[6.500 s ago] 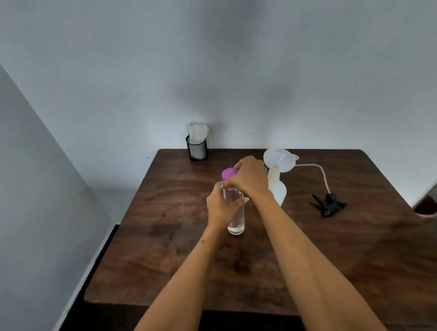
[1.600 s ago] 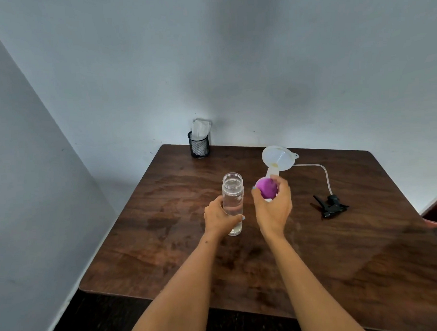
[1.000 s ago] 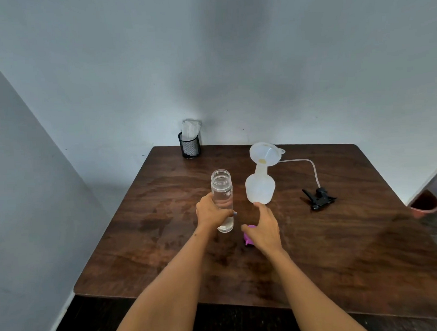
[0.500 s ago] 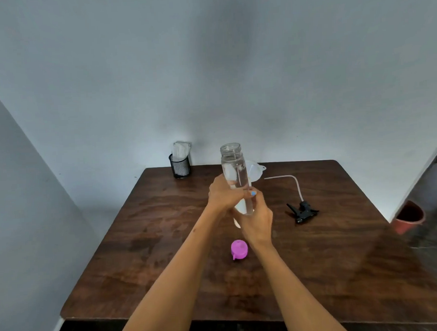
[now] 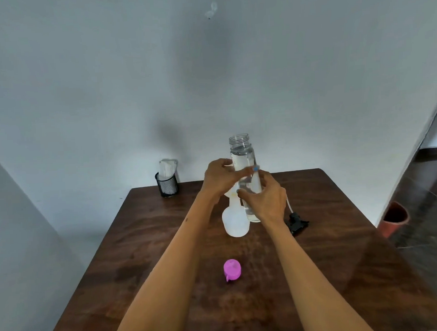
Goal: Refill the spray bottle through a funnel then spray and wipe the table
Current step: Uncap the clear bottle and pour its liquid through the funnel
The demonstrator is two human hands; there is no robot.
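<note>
A clear, uncapped water bottle (image 5: 242, 151) is held upright in the air above the wooden table (image 5: 328, 235). My left hand (image 5: 219, 176) grips its middle and my right hand (image 5: 265, 200) grips its lower part. Just behind and below stands the white spray bottle (image 5: 233, 221); the funnel in its neck is mostly hidden by my hands. The purple cap (image 5: 232, 269) lies on the table nearer me. The black spray head (image 5: 296, 223) with its white tube lies to the right of the spray bottle.
A black mesh cup (image 5: 167, 184) holding white cloth or paper stands at the table's far left corner by the wall. A reddish bin (image 5: 393, 216) sits on the floor to the right of the table. Walls close in at the back and left.
My right hand unscrewed the purple cap and laid it on the table, then joined my left hand on the water bottle. Both hands have lifted the bottle up beside the spray bottle.
</note>
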